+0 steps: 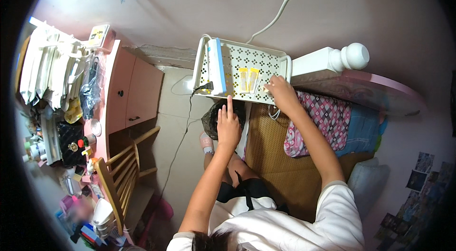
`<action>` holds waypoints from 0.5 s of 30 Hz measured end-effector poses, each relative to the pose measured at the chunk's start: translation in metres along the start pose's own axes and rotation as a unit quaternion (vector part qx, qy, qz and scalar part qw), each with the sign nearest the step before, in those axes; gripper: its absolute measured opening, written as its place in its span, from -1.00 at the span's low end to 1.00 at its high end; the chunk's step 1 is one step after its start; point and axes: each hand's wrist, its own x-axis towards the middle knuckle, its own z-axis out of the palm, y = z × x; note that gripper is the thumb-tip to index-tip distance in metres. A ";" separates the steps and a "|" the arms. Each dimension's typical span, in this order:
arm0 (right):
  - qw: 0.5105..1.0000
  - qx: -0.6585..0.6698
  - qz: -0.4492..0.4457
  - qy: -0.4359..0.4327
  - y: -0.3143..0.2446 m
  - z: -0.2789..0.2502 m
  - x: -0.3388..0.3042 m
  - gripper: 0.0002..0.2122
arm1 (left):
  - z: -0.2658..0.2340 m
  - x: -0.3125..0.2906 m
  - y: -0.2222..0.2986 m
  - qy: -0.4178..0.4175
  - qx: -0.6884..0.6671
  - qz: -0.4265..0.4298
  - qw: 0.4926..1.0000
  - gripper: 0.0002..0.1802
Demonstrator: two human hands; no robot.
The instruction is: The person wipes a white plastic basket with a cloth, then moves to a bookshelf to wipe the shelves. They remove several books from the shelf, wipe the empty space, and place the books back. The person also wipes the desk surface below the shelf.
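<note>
The person sits on the edge of a bed (285,165) covered by a woven mat, both arms stretched forward to a white perforated tray (266,59) that stands at the bed's corner, just beside the white bedpost (342,57). The right hand (281,92) rests on the tray's near rim, fingers curled over the edge, apparently touching it rather than gripping anything. The left hand (228,125) hovers below the rim, open, with 2 fingers pointing up toward it and holding nothing. Inside the tray lie 2 small yellow packets (248,79), side by side and upright, near the right hand. A long white and blue power strip (216,66) runs along the tray's left wall, a black plug (205,86) pushed into its near end. Open floor (173,123) shows between the tray and the pink cabinet (135,92) to the left; a wooden chair (121,175) crowds the lower part.
</note>
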 end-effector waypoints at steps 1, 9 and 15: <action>1.000 0.006 0.005 0.026 0.001 -0.007 0.001 -0.85 | -0.001 -0.002 0.001 -0.002 -0.009 0.000 1.000 -0.79; 0.999 0.026 -0.022 -0.031 -0.005 0.003 -0.012 -0.83 | 0.001 -0.003 0.005 0.004 -0.038 -0.007 0.999 -0.82; 0.985 0.147 -0.081 -0.048 -0.009 0.051 0.009 -0.86 | -0.002 -0.005 0.005 0.010 -0.036 0.005 0.999 -0.80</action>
